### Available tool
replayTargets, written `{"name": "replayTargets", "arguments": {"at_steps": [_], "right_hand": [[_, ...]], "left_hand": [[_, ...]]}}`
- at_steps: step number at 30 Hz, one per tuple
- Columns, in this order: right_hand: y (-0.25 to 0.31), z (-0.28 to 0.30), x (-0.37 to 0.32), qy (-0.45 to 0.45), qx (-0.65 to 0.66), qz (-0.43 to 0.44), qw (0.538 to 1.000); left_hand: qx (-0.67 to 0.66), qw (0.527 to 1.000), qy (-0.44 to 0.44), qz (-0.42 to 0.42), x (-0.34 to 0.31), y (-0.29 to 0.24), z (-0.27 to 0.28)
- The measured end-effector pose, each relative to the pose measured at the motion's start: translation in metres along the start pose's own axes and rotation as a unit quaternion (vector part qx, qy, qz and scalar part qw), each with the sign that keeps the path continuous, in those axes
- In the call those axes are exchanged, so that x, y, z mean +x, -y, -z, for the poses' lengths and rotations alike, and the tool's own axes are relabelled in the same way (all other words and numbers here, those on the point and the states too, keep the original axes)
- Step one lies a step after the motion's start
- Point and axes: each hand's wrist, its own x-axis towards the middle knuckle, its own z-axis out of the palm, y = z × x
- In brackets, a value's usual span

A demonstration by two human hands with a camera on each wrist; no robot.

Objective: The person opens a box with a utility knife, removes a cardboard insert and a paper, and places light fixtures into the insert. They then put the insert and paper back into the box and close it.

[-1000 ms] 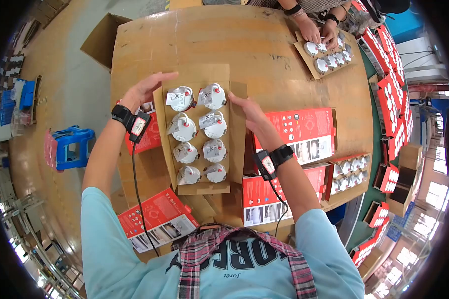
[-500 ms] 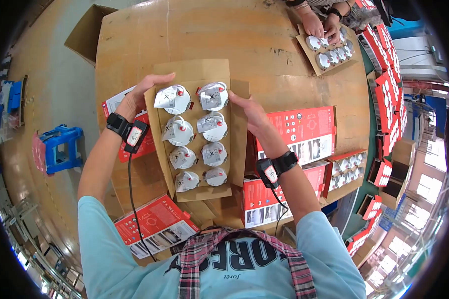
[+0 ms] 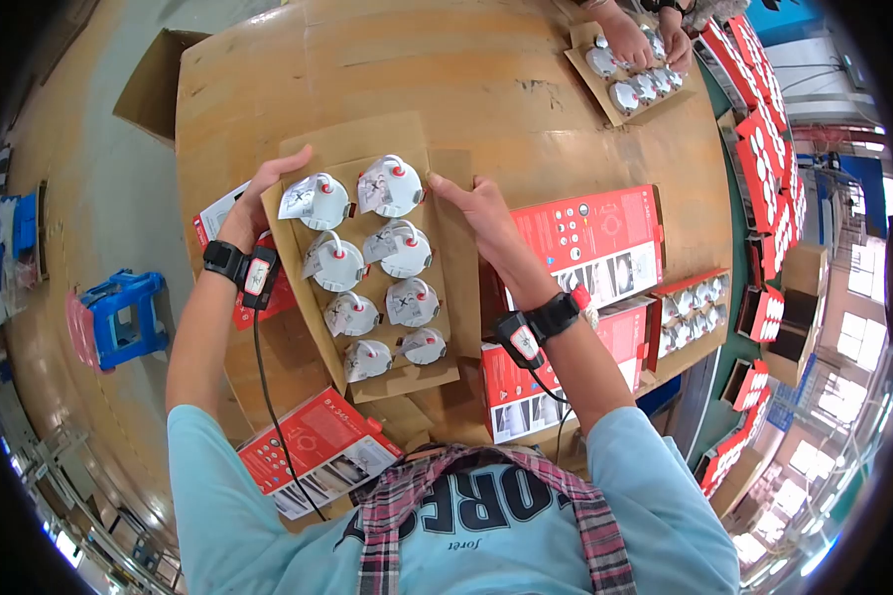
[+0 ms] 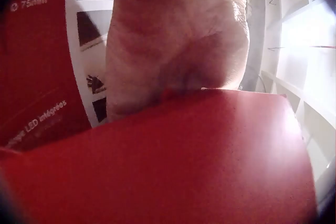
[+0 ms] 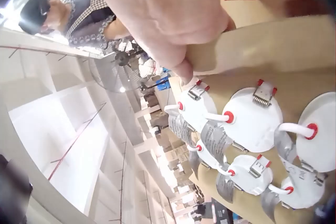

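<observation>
An opened cardboard box [image 3: 446, 369] sits tilted in front of me, with several round white downlights [image 3: 404, 248] in two rows inside. Each light shows a white cable loop, red bits and a paper tag; spring clips appear on the lights [image 5: 252, 119] in the right wrist view. My left hand [image 3: 258, 203] grips the box's far left side, its thumb along the rim. On the other side my right hand [image 3: 486, 218] holds the right wall, thumb over its edge. In the left wrist view a red printed panel [image 4: 173, 166] partly covers my left hand [image 4: 178, 40].
Red printed boxes lie at right [image 3: 590, 243] and lower left [image 3: 318, 451]. Another box of lights [image 3: 693, 317] stands near the right edge. Across the table, another person's hands [image 3: 630, 40] work over a further box [image 3: 625, 99]. A blue stool [image 3: 124, 317] stands at left.
The box has turned slightly, its far end swinging left, with both hands still holding it. The head view has shifted a little. The other person's hands have moved over their box.
</observation>
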Motion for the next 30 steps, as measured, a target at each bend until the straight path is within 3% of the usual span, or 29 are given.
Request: {"name": "replayTargets", "arguments": {"at_steps": [8, 12, 15, 18, 21, 24, 26, 30], "right_hand": [[-0.003, 0.001, 0.002, 0.024, 0.043, -0.015, 0.999], [-0.006, 0.006, 0.007, 0.046, 0.079, -0.033, 0.995], [-0.002, 0.007, 0.005, 0.086, 0.106, -0.033, 0.990], [0.003, 0.006, 0.000, 0.080, 0.105, -0.034, 0.991], [-0.006, 0.010, 0.007, 0.090, 0.120, -0.047, 0.988], [-0.009, 0.012, 0.011, 0.088, 0.118, -0.053, 0.988], [-0.008, 0.010, 0.009, 0.059, 0.107, -0.059, 0.991], [-0.002, 0.012, 0.008, 0.109, 0.121, -0.066, 0.984]], "left_hand": [[-0.001, 0.999, 0.048, -0.019, 0.004, 0.003, 0.014], [-0.017, 0.995, 0.000, -0.095, 0.001, 0.004, -0.001], [-0.029, 0.994, 0.082, -0.068, -0.006, 0.002, 0.007], [0.007, 0.995, -0.082, -0.063, -0.041, 0.003, -0.024], [-0.024, 0.995, -0.008, -0.101, -0.060, 0.018, -0.021], [0.102, 0.981, -0.048, -0.160, -0.062, 0.045, 0.005], [0.081, 0.986, -0.033, -0.142, -0.062, 0.049, 0.007], [0.067, 0.988, -0.010, -0.142, -0.067, 0.052, 0.002]]}}
